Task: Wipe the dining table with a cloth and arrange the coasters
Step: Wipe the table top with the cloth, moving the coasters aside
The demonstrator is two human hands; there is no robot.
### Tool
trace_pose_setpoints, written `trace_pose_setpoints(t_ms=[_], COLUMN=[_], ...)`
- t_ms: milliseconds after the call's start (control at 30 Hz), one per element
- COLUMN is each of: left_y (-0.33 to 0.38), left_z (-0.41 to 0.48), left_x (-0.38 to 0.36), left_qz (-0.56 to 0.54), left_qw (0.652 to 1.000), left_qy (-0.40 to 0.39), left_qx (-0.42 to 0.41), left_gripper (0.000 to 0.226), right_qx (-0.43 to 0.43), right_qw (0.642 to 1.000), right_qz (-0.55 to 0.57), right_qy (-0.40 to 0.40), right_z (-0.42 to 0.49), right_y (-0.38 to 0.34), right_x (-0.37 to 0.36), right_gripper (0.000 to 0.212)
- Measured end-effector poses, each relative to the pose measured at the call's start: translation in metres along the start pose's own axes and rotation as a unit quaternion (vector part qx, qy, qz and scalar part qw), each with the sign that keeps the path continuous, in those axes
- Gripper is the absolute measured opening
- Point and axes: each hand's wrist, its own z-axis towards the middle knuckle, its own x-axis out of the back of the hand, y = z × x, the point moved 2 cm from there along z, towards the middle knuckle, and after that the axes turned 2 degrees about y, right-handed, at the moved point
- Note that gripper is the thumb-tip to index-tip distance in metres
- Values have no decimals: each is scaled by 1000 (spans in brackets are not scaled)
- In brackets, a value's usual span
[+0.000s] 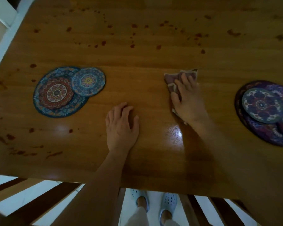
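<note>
Wiping is part done, I judge: the worktop (145,152) looks clean near me, but reddish spots (134,26) remain across the far side and the left end. My right hand (188,101) presses the crumpled mauve cloth (171,79) at centre-right, fingers (185,78) spread. My left hand (121,126) rests flat, fingers loosely together. The blue coasters (60,93) and purple coasters (261,108) lie overlapped, not yet arranged.

likely a home dining room: wooden table (137,59), patterned coasters (88,81), chair (39,201).
</note>
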Motion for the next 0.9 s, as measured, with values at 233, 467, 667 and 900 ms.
trace_pose_setpoints(t_ms=[233, 467, 667, 900], left_y=[-2, 3, 19, 124], left_z=[0, -3, -9, -49], left_x=[0, 0, -1, -41], left_qz=[5, 37, 121, -83], left_qw=[1000, 999, 987, 990], left_qy=[2, -19, 15, -76], left_qx=[-2, -15, -103, -89], left_gripper=[33, 38, 25, 36], right_qx=[186, 92, -15, 325], right_qw=[980, 995, 1000, 938], right_qz=[24, 32, -21, 16], right_qy=[-63, -32, 4, -121], right_z=[-117, -169, -129, -201], right_y=[-28, 80, 42, 75], right_x=[-11, 35, 18, 25], right_gripper=[52, 51, 62, 44])
